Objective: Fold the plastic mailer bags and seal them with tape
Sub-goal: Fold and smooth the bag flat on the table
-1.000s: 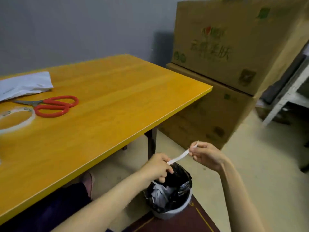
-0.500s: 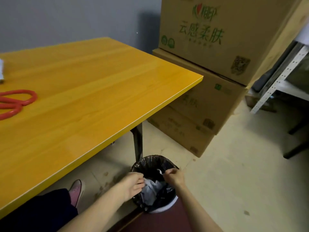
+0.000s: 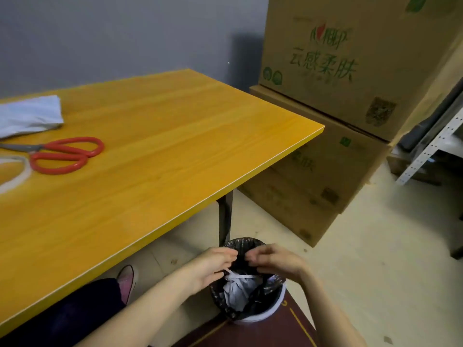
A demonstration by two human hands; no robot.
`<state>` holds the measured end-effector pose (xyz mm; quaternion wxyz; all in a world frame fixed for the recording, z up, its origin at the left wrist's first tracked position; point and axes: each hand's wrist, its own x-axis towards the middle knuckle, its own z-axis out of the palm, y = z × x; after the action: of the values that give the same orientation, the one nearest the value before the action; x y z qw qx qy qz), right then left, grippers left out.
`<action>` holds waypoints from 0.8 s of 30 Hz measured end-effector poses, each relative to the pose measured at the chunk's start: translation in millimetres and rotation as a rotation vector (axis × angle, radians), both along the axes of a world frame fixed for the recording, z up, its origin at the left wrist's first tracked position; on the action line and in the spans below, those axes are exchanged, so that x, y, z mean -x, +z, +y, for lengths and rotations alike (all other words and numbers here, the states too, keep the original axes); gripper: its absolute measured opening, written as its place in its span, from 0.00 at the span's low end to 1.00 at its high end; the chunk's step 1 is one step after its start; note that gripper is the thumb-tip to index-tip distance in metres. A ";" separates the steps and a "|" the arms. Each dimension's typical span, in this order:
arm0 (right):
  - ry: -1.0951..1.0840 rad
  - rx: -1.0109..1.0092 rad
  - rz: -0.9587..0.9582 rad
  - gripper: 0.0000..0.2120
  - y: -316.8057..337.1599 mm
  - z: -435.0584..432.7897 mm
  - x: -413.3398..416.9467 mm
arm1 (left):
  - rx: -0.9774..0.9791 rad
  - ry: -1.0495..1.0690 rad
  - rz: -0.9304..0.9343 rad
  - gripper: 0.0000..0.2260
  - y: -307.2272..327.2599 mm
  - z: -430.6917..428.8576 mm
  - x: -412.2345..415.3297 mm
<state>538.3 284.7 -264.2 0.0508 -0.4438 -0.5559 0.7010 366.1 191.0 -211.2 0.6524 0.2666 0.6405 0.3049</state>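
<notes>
1. The pale mailer bag (image 3: pixel 28 116) lies flat on the far left of the yellow table (image 3: pixel 175 146), well apart from both hands
2. Just in front of it lie the red-handled scissors (image 3: pixel 62 155). Beside them, at the left edge of the view, is the clear tape roll (image 3: pixel 13 174) — only a part of it shows
3. Both hands are low, past the table's corner, over a small bin (image 3: pixel 275 309) with a black liner that stands on the floor
4. The left hand (image 3: pixel 213 265) and the right hand (image 3: pixel 275 261) point their bent fingers toward each other, the fingertips near together above the bin's mouth
5. A white strip (image 3: pixel 241 276) runs from under the left hand across crumpled white scraps in the bin — blur hides the contact, so I cannot tell if this hand pinches it
6. The right hand is blurred too, and I cannot tell if it holds something
7. Stacked cardboard boxes (image 3: pixel 338 71) with green print stand behind the table, and a pink shoe (image 3: pixel 126 279) shows under it
</notes>
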 end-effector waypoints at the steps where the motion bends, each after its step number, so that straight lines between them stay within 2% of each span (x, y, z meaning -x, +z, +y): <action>1: 0.083 -0.025 0.034 0.12 20.8 -0.1 -1.1 | -0.058 -0.036 0.002 0.11 11.8 -6.7 1.8; 4: 0.259 -0.122 0.178 0.16 90.1 -5.7 0.6 | -0.298 -0.115 0.013 0.12 56.4 -30.3 8.9; 8: 0.303 -0.322 0.340 0.28 173.8 -24.0 17.8 | -0.689 -0.076 0.147 0.15 126.0 -55.1 25.1; 10: 0.273 -0.391 0.456 0.28 205.5 -38.9 32.3 | -0.841 -0.031 0.163 0.15 157.5 -68.7 33.4; 13: 0.255 -0.399 0.721 0.22 242.0 -63.7 61.2 | -1.024 0.030 0.175 0.17 196.2 -95.3 48.8; 15: 0.268 -0.441 0.825 0.21 256.8 -75.3 92.9 | -1.128 0.042 0.249 0.20 214.6 -111.8 65.2; 19: 0.235 -0.595 0.797 0.22 262.7 -100.4 176.1 | -1.157 0.137 0.516 0.22 230.7 -138.7 115.4; 24: 0.386 -0.786 0.650 0.20 251.0 -133.2 259.3 | -1.036 0.266 0.906 0.21 230.4 -182.0 183.2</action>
<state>279.0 151.4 -13.2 0.2526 -0.0417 -0.8031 0.5380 182.9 9.0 19.1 0.0673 0.5634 0.6488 0.5071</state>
